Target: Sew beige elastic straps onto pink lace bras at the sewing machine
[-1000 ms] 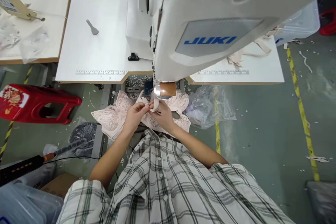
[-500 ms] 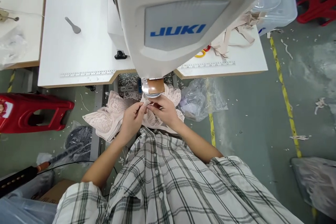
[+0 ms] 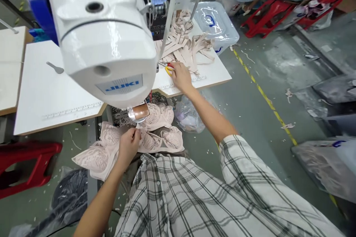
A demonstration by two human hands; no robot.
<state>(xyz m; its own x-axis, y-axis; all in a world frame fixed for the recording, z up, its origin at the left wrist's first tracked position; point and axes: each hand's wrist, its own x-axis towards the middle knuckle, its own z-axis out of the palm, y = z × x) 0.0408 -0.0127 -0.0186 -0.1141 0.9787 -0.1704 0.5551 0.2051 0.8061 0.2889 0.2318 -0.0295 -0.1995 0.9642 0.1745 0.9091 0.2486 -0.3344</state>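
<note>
Pale pink lace bras [image 3: 155, 133] lie bunched below the head of a white JUKI sewing machine [image 3: 105, 44]. My left hand [image 3: 128, 144] pinches the lace fabric just under the machine's copper-coloured end. My right hand [image 3: 180, 76] is stretched out over the white table [image 3: 41, 92], resting palm down beside yellow-and-red handled scissors [image 3: 168, 68]. A heap of pink straps [image 3: 186, 44] lies just beyond that hand. Whether its fingers grip anything is hidden.
A clear lidded plastic box [image 3: 215, 26] stands past the table's right end. A crumpled plastic bag [image 3: 189, 116] lies under the table edge. Red stools [image 3: 22, 163] sit left and far right. A yellow floor line [image 3: 264, 96] runs along the grey floor.
My right hand has left the lace fabric and reached up to the table by the scissors. My left hand stays on the fabric. My head has tilted up and rightwards.
</note>
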